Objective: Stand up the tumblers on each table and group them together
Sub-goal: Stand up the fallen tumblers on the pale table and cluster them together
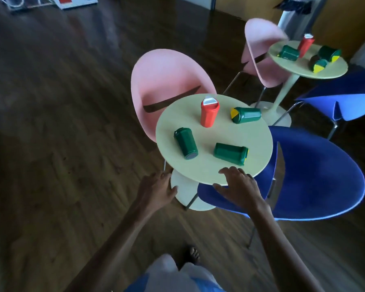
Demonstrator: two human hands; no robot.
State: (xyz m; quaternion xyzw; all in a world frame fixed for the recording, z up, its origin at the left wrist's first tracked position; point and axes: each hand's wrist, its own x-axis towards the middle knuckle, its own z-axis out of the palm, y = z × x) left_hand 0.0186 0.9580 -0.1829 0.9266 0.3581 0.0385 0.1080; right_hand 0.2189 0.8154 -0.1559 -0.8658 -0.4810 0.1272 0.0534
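Head view. Both grips are released and grasp nothing.
- The left hand [156, 187] hangs with relaxed fingers just beside the near-left rim of the near worktop [259, 140].
- The right hand [238, 186] spreads straight fingers over the near rim. Contact cannot be confirmed.

Near worktop:
- One red tumbler [209, 114] stands upright.
- Three green tumblers lie on their sides, well apart: the left green tumbler [185, 144], the near green tumbler [230, 153] and the far green tumbler [247, 115], whose yellow lid faces left.

Far worktop [293, 64]:
- A second red tumbler [305, 45] stands upright.
- Three green ones lie around it.

Any print on the tumblers is too blurred to read.

A pink chair [169, 76] and a blue chair [314, 175] flank the near worktop.
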